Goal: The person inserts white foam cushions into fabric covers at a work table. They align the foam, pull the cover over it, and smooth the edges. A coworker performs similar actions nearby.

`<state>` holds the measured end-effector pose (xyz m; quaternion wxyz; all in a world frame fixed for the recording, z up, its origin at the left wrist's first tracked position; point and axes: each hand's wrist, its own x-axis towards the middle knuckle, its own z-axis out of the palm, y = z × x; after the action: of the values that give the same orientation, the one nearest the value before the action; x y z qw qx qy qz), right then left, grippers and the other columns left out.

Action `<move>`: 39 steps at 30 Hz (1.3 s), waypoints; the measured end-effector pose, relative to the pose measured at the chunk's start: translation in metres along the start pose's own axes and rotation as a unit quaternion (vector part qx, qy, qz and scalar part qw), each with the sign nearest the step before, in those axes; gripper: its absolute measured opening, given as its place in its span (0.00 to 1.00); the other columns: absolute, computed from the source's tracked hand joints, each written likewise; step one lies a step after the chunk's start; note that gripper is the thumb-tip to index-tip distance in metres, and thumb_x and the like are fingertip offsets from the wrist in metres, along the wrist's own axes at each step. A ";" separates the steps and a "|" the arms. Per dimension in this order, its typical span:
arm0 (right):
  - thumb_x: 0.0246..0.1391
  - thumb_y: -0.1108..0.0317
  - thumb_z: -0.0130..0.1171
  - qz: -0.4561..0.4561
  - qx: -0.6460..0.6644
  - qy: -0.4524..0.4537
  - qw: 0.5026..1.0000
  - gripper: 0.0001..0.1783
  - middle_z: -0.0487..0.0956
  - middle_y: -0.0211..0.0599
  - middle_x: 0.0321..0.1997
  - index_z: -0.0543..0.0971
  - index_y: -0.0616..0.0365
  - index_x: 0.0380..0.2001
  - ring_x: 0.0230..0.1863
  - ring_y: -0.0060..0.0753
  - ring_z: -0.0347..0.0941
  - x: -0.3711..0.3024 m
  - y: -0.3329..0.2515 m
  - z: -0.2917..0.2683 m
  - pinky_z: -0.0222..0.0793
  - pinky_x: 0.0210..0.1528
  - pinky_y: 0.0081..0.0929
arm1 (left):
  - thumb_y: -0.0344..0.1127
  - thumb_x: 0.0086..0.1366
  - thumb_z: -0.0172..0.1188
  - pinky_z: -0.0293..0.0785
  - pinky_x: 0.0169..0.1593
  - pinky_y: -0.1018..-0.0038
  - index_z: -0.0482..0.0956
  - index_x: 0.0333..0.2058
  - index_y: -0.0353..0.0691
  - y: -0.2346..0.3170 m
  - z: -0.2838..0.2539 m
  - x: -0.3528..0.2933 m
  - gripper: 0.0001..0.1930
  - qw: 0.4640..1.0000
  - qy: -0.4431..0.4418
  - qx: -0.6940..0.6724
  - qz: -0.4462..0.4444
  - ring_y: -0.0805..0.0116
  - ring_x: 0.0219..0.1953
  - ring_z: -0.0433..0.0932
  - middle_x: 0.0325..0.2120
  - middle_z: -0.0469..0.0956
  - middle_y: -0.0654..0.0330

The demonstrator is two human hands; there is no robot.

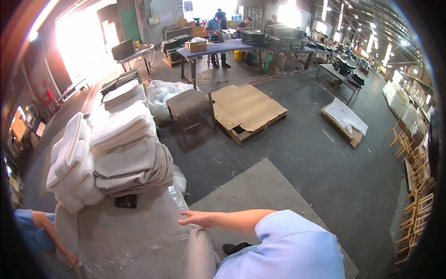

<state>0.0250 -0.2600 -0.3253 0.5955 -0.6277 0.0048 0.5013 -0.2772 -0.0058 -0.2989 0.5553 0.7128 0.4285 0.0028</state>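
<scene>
My right hand (197, 218) reaches leftward from a light blue sleeve, its fingers stretched out over the corner of a broad beige surface (134, 232). Clear plastic film (174, 201) covers that edge, and the hand appears to touch it. Just below the hand stands a pale, rounded upright piece (200, 251), partly blurred. My left hand is out of view. Farther up the surface lie a folded grey-beige fabric pile (134, 167), folded white padding (123, 128) and a small black object (126, 201) whose kind I cannot make out.
At the far left edge, a co-worker's hand (71, 259) touches the surface's side. Cardboard (248, 104) covers a pallet ahead; a brown low table (188, 101) stands beside it. Wooden chair frames (416, 218) line the right. Other people work at a blue-topped table (223, 47) behind.
</scene>
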 end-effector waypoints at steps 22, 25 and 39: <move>0.54 0.73 0.74 -0.329 0.186 -0.108 0.919 0.43 0.77 0.37 0.66 0.67 0.58 0.72 0.67 0.32 0.73 -0.147 -0.073 0.031 0.70 0.71 0.39 | 0.69 0.70 0.59 0.62 0.73 0.40 0.71 0.70 0.40 -0.034 -0.010 0.015 0.43 0.658 -0.392 -0.637 -0.090 0.40 0.66 0.71 0.66 0.74 0.40; 0.49 0.76 0.75 -0.341 0.058 -0.155 0.925 0.41 0.82 0.36 0.59 0.72 0.58 0.67 0.62 0.30 0.77 -0.163 -0.091 0.019 0.74 0.66 0.35 | 0.73 0.69 0.56 0.56 0.73 0.30 0.73 0.70 0.45 0.006 -0.031 0.007 0.43 0.714 -0.394 -0.578 -0.033 0.33 0.66 0.71 0.67 0.72 0.36; 0.47 0.62 0.71 -0.534 -0.560 -0.171 0.610 0.20 0.86 0.44 0.38 0.80 0.54 0.43 0.40 0.50 0.85 -0.117 -0.055 0.098 0.77 0.42 0.49 | 0.63 0.69 0.65 0.75 0.58 0.50 0.82 0.59 0.38 0.055 0.001 0.071 0.34 0.909 -0.412 -0.055 -0.026 0.51 0.49 0.81 0.53 0.83 0.44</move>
<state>-0.0613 -0.2398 -0.1894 0.2807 -0.6327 -0.7150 0.0978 -0.1987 0.0362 -0.2888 0.7205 0.6078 0.1791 -0.2818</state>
